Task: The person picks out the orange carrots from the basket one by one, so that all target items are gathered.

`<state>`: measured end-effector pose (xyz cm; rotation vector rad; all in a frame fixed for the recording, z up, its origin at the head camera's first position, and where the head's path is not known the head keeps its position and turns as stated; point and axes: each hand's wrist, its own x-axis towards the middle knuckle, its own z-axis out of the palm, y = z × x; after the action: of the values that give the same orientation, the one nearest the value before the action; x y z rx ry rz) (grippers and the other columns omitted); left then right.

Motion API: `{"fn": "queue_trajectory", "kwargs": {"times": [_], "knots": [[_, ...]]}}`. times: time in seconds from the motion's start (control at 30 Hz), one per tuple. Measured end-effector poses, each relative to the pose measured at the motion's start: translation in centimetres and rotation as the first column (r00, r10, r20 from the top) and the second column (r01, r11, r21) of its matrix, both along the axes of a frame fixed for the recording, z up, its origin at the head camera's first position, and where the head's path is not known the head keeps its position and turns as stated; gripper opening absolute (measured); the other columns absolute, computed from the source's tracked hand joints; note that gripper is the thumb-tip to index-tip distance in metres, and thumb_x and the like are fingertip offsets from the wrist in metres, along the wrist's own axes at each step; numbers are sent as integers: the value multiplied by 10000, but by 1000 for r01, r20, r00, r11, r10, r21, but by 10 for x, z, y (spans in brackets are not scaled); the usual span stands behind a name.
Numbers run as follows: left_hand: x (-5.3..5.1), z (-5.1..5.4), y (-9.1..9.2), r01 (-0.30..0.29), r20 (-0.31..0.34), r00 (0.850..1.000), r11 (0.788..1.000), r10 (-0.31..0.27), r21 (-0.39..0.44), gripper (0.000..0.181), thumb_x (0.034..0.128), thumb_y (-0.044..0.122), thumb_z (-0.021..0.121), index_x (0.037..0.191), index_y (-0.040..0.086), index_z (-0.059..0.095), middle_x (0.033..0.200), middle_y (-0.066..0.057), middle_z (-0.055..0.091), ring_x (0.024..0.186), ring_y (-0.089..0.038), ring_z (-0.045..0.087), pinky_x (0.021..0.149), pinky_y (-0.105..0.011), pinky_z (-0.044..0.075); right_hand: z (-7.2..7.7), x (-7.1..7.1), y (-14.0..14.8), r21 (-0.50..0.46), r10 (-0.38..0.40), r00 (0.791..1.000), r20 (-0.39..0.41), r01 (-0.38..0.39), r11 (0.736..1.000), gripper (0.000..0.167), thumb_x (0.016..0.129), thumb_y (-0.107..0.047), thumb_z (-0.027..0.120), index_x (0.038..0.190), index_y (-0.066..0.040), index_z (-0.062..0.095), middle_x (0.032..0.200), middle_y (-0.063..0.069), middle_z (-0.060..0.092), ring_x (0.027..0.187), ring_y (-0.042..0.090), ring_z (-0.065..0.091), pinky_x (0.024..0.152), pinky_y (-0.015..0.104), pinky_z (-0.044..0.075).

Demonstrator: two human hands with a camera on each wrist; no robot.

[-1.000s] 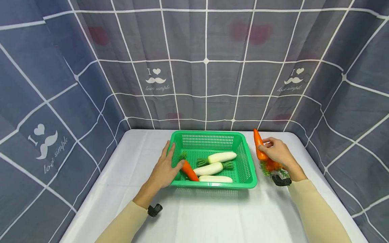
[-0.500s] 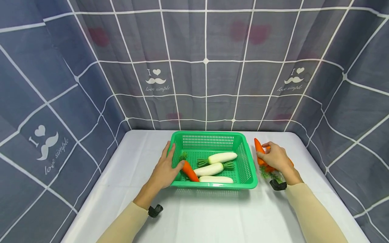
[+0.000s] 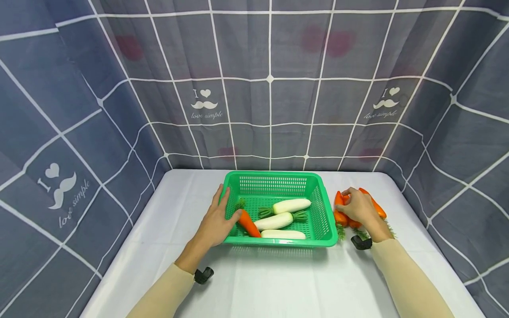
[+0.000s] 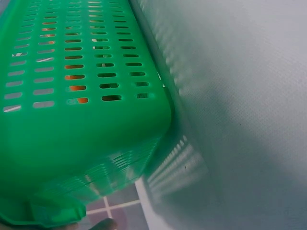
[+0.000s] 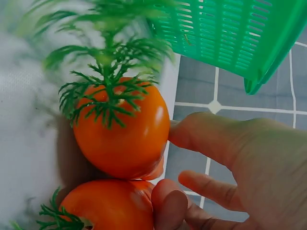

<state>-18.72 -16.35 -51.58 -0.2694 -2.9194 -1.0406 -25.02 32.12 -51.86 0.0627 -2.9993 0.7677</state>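
Observation:
My left hand (image 3: pixel 216 221) rests at the left end of a green basket (image 3: pixel 328 212), its fingers straight along the outside and the thumb over the rim. Inside lie three white radishes (image 3: pixel 291 205) and an orange carrot (image 3: pixel 248 224), close to that thumb. To the right of the basket, my right hand (image 3: pixel 362 207) bends over a bunch of carrots (image 3: pixel 339 217), thumb and fingertips on them. Close up in the right wrist view, the thumb touches one leafy-topped carrot (image 5: pixel 122 139) while a fingertip meets a second carrot (image 5: pixel 110 206) beside it. Part of the grip is hidden.
A white cloth (image 3: pixel 258 282) covers the table. Grey curtains (image 3: pixel 246 101) with white lines stand behind it and on both sides. Another carrot (image 3: pixel 374 204) lies at the right side of the right hand.
The right hand has lowered the carrot it held up a second ago, and that carrot now lies beside the others. More of the rightmost carrot shows. The left hand and basket stay put.

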Motion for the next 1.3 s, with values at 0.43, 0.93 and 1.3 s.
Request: {"fn": "queue_trajectory", "kwargs": {"times": [0.43, 0.93, 1.3], "knots": [[-2, 2, 3, 9, -18, 1000, 1000, -9, -7, 937, 1196, 504, 617, 1892, 122, 120, 1992, -113, -60, 1792, -514, 267, 1353, -751, 399, 15, 5, -3, -84, -5, 995, -98, -4, 997, 468, 1036, -208, 856, 1399, 67, 749, 1062, 263, 846, 1035, 504, 758, 973, 652, 595], [-9, 13, -11, 114, 89, 989, 991, -121, 74, 1033, 1180, 530, 643, 1892, 114, 20, 1975, -105, -181, 1785, -557, 240, 1357, -800, 353, 55, 3, -39, -114, 55, 980, -191, -78, 990, 361, 1077, -192, 817, 1389, -14, 785, 1084, 202, 866, 966, 382, 835, 785, 376, 566], [2, 16, -37, 246, 125, 960, 968, -250, 46, 1276, 1074, 654, 765, 1881, 117, -67, 1967, -56, -224, 1829, -506, 101, 1374, -806, 310, 72, 4, -78, -50, 277, 953, -120, -284, 958, 389, 1080, -183, 844, 1437, -40, 785, 1133, 132, 852, 965, 266, 735, 875, 431, 595]]}}
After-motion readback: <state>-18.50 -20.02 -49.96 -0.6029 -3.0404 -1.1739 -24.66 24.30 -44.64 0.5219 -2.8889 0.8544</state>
